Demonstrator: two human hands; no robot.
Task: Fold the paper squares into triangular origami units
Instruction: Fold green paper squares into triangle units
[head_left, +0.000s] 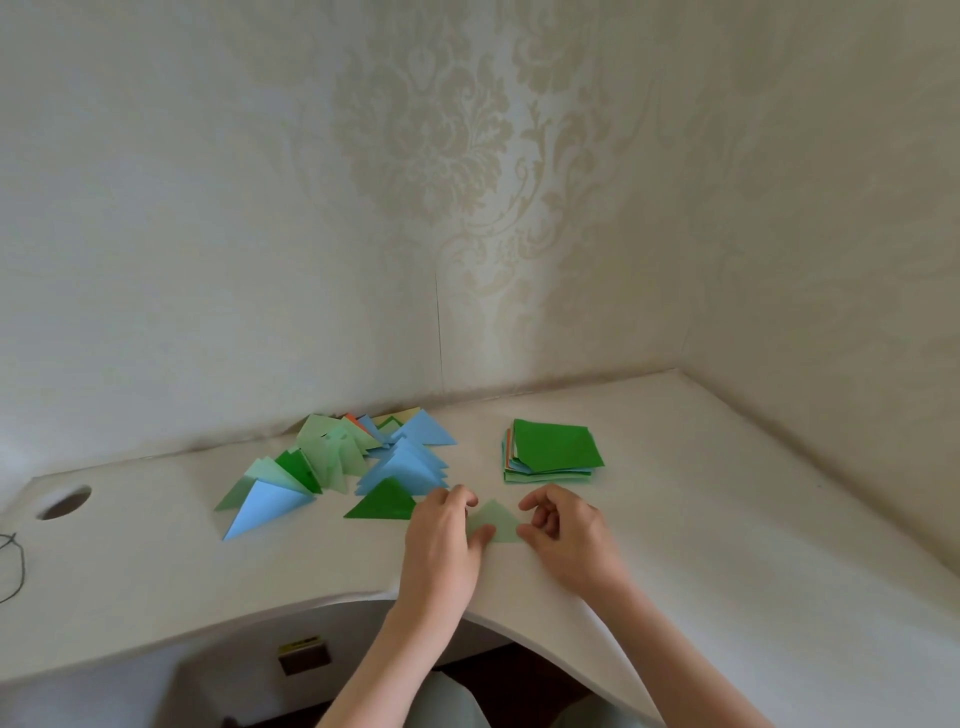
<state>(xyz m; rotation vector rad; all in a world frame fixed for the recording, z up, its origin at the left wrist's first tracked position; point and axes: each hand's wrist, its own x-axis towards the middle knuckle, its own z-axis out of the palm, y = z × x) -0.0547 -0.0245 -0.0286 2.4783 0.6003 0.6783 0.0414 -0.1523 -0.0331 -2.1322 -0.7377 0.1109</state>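
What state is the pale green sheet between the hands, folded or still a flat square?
Folded: the pale green sheet shows a triangle outline, apex away from the person, left hand and right hand pinching its base corners.

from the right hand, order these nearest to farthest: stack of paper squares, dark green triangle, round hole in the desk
Measured from the right hand:
1. Stack of paper squares, just beyond the hand, toward the wall.
2. Dark green triangle, to its left, past the left hand.
3. Round hole, at the desk's far left edge.
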